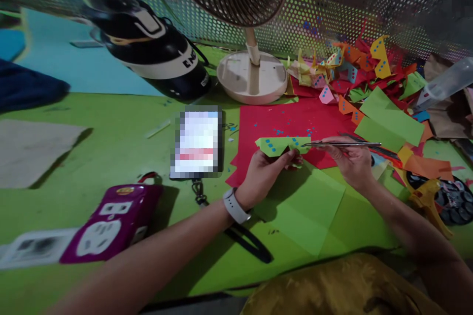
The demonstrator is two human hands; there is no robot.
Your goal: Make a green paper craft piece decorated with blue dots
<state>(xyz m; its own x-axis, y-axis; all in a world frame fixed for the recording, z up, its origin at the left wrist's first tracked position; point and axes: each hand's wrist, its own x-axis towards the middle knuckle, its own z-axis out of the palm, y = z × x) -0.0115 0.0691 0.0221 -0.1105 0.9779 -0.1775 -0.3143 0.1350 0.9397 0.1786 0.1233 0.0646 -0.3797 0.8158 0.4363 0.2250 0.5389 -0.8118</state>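
My left hand, with a pale watch strap at the wrist, pinches a folded light-green paper piece bearing small blue dots. In my right hand is a slim pair of metal tweezers, held nearly level. Its tip points left and meets the right part of the green piece near the dots. Whether a dot is between the tips is too small to tell. Beneath the hands lie a red sheet with scattered blue bits and a light-green sheet.
A fan and a dark bottle stand at the back. A phone and purple power adapter lie left. Rightward are a folded paper heap, green paper, yellow-handled tool and black round tray.
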